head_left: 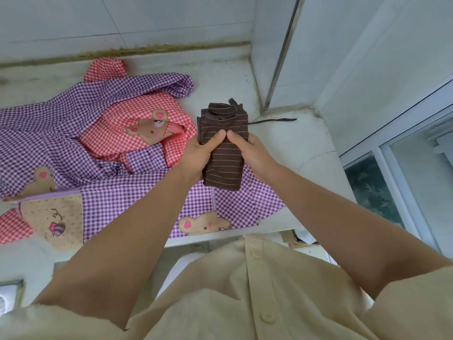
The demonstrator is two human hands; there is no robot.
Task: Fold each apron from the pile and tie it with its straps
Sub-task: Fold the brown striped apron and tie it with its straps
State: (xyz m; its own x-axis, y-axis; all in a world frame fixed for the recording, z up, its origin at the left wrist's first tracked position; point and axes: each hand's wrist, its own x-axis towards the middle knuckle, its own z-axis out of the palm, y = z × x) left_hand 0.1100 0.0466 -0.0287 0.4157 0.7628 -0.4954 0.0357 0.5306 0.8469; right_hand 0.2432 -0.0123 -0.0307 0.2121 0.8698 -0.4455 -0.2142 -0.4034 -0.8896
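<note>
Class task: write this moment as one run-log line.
stage: folding | left hand: grips brown striped apron | right hand: grips it too | strap: trailing loose | pile: purple gingham apron, red gingham apron unfolded

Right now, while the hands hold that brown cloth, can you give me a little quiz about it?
1. True or false: only the left hand grips the folded brown striped cloth apron; the right hand is off it.
2. Which cloth lies under the brown apron's near end? A. purple checked apron B. yellow towel C. white sheet
3. Fill in: the thin dark strap trails on the pale counter to the bundle's ____ side.
Key: 1 false, both hands grip it. 2 A. 3 right.
</note>
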